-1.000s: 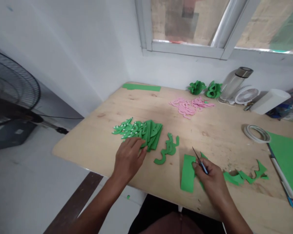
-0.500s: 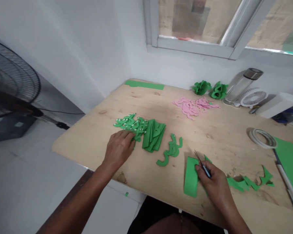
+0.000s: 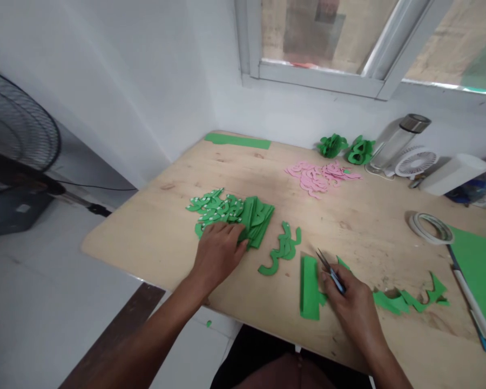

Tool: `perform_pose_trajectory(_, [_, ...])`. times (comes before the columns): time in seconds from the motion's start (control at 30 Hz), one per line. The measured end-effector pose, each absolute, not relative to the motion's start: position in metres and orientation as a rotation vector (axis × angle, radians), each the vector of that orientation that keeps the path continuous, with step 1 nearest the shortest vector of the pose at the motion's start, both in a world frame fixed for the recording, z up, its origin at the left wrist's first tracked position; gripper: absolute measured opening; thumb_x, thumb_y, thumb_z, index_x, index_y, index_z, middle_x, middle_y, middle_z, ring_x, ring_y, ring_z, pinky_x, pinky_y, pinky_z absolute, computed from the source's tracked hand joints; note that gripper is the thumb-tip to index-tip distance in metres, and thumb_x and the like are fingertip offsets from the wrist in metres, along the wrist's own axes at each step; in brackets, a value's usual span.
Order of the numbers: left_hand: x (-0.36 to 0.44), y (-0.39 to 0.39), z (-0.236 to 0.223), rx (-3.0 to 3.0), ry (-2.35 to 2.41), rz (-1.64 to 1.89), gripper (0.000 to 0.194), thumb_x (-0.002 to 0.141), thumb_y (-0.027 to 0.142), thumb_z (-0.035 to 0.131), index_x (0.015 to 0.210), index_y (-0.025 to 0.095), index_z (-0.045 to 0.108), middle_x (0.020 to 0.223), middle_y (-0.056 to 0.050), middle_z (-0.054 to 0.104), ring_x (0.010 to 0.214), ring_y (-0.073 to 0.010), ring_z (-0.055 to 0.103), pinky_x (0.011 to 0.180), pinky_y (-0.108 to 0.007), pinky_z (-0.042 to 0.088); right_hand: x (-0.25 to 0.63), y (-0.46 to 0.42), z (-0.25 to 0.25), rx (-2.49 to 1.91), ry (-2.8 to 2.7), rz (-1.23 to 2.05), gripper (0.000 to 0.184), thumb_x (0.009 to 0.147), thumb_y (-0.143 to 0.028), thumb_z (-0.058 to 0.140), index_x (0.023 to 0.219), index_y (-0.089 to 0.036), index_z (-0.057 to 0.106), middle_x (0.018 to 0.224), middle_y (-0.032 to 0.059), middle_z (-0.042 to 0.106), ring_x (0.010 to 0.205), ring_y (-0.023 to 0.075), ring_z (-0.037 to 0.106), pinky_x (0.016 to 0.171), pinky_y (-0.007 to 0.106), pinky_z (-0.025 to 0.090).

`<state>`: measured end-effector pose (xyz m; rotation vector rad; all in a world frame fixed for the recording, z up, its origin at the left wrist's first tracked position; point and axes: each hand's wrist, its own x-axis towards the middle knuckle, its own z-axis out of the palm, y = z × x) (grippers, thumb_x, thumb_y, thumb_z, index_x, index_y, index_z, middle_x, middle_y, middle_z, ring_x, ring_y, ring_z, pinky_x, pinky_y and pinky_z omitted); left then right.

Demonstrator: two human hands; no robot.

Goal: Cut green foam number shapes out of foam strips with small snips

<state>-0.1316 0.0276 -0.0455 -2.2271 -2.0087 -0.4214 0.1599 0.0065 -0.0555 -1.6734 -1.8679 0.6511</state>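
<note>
My left hand [image 3: 217, 252] lies on the near edge of a pile of green paper cut-outs and strips [image 3: 231, 213], its fingers curled onto the paper. Small scissors [image 3: 329, 267] are gripped in my right hand [image 3: 350, 304], blades pointing away from me. That hand also rests on a folded green paper strip [image 3: 309, 287] that lies near the table's front edge. A few curved green cut-outs [image 3: 281, 249] lie between my two hands.
Wooden table [image 3: 360, 216] with pink cut-outs [image 3: 319, 176], two green paper flowers [image 3: 346, 147], a steel-capped bottle [image 3: 397, 141], a small white fan [image 3: 415, 161], a tape roll [image 3: 431, 227], green scraps [image 3: 409, 298] and a green sheet [image 3: 480, 265]. A floor fan [image 3: 14, 135] stands left.
My left hand slid left along the green pile, then came back right onto its near edge. The green strip under my right hand now looks narrower, folded over.
</note>
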Motion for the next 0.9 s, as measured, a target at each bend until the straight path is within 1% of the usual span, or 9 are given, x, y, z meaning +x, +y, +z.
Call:
perform_pose_trajectory(0.07, [-0.132,0.027,-0.046,-2.205,-2.043,-0.433,0.025,0.088,0.027,0.058,0.107,0.016,0.07,0.089,-0.014,0.077,0.092,-0.0343,0.069,0.08,-0.047,0.051,0.162,0.004,-0.056,-1.687,-1.846,0.682,0.032,0.092,-0.043,0.05,0.095,-0.02,0.071,0.076,0.0069,0.077,0.07,0.0291,0.072,0.059,0.032,0.051])
perform_pose_trajectory(0.17, [-0.131,0.03,-0.044,-2.143,-2.096,-0.457,0.032,0.093,0.035,0.053,0.11,0.014,0.069,0.086,-0.013,0.076,0.09,-0.034,0.07,0.079,-0.045,0.051,0.162,0.003,-0.056,-1.695,-1.825,0.718,0.033,0.092,-0.044,0.05,0.094,-0.019,0.071,0.076,0.0074,0.076,0.072,0.0291,0.072,0.059,0.032,0.051])
perform_pose_trajectory(0.23, [-0.128,0.036,-0.04,-2.126,-2.121,-0.426,0.033,0.094,0.035,0.051,0.112,0.013,0.069,0.087,-0.014,0.076,0.09,-0.0339,0.07,0.079,-0.044,0.051,0.161,0.004,-0.056,-1.679,-1.817,0.726,0.033,0.092,-0.043,0.05,0.095,-0.018,0.071,0.079,0.0081,0.077,0.074,0.029,0.072,0.06,0.033,0.051])
perform_pose_trajectory(0.33, [-0.122,0.048,-0.031,-2.168,-2.13,-0.323,0.031,0.092,0.029,0.054,0.114,0.013,0.067,0.101,-0.015,0.076,0.098,-0.034,0.069,0.082,-0.043,0.051,0.16,0.004,-0.056,-1.66,-1.815,0.73,0.033,0.091,-0.041,0.049,0.095,-0.018,0.072,0.078,0.0077,0.077,0.073,0.0284,0.072,0.059,0.032,0.051])
perform_pose_trajectory(0.4, [-0.118,0.055,-0.027,-2.197,-2.154,-0.214,0.033,0.09,0.028,0.056,0.118,0.013,0.065,0.109,-0.015,0.075,0.104,-0.0346,0.068,0.085,-0.043,0.051,0.159,0.002,-0.057,-1.66,-1.804,0.72,0.032,0.091,-0.041,0.049,0.094,-0.018,0.072,0.079,0.0075,0.077,0.073,0.0282,0.072,0.06,0.033,0.052])
perform_pose_trajectory(0.5, [-0.114,0.059,-0.024,-2.171,-2.223,-0.058,0.038,0.089,0.028,0.055,0.125,0.014,0.061,0.112,-0.015,0.075,0.104,-0.034,0.069,0.085,-0.042,0.051,0.159,0.0,-0.057,-1.662,-1.78,0.731,0.032,0.09,-0.04,0.05,0.094,-0.018,0.073,0.084,0.0086,0.078,0.079,0.0292,0.073,0.063,0.033,0.053])
perform_pose_trajectory(0.6, [-0.114,0.058,-0.024,-2.123,-2.277,0.008,0.041,0.091,0.024,0.049,0.129,0.016,0.059,0.11,-0.015,0.075,0.101,-0.0328,0.071,0.082,-0.04,0.052,0.16,-0.001,-0.058,-1.656,-1.761,0.769,0.032,0.09,-0.04,0.051,0.094,-0.017,0.073,0.086,0.0096,0.078,0.083,0.0304,0.073,0.066,0.034,0.055])
perform_pose_trajectory(0.73, [-0.116,0.053,-0.023,-2.074,-2.324,0.011,0.042,0.091,0.016,0.042,0.128,0.018,0.062,0.103,-0.014,0.078,0.094,-0.0322,0.073,0.078,-0.04,0.052,0.16,-0.002,-0.057,-1.627,-1.744,0.786,0.033,0.09,-0.04,0.051,0.095,-0.017,0.073,0.085,0.0099,0.078,0.085,0.0308,0.073,0.068,0.036,0.056])
perform_pose_trajectory(0.9, [-0.122,0.047,-0.029,-1.944,-2.372,-0.142,0.041,0.092,0.017,0.043,0.125,0.021,0.067,0.096,-0.013,0.079,0.089,-0.0313,0.074,0.071,-0.036,0.051,0.159,-0.003,-0.055,-1.612,-1.728,0.804,0.033,0.09,-0.04,0.051,0.096,-0.017,0.073,0.086,0.0102,0.077,0.087,0.0314,0.073,0.07,0.038,0.056])
